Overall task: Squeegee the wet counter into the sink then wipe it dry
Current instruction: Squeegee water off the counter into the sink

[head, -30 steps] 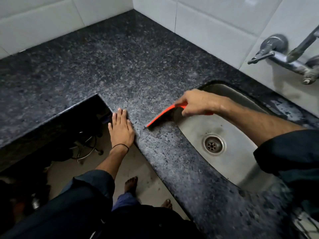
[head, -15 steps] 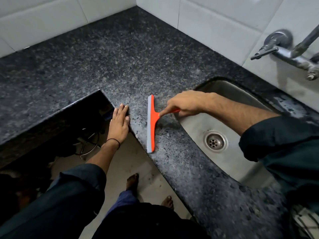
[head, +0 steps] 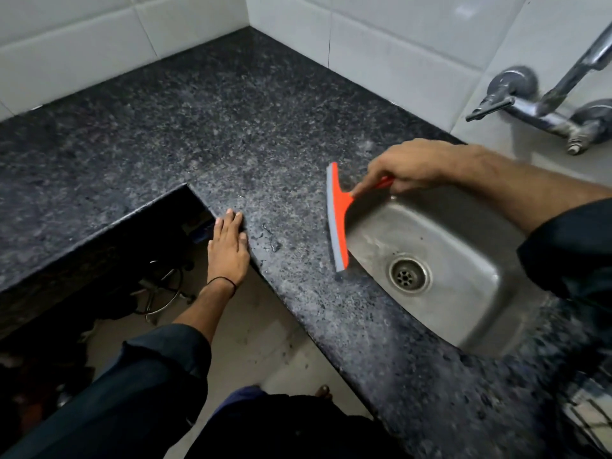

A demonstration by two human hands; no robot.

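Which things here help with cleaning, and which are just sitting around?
For the job:
- orange squeegee, held by the right hand
- wet counter
- sink

Just there:
- wall tap
- white tiles
- left hand, resting flat on the counter edge
- wire stand under the counter

You are in a home kitchen: a dark speckled granite table [head: 231, 127] runs along white wall tiles [head: 381, 38], with an inset steel sink [head: 470, 313] and a wall-mounted chrome tap [head: 543, 107] above it.
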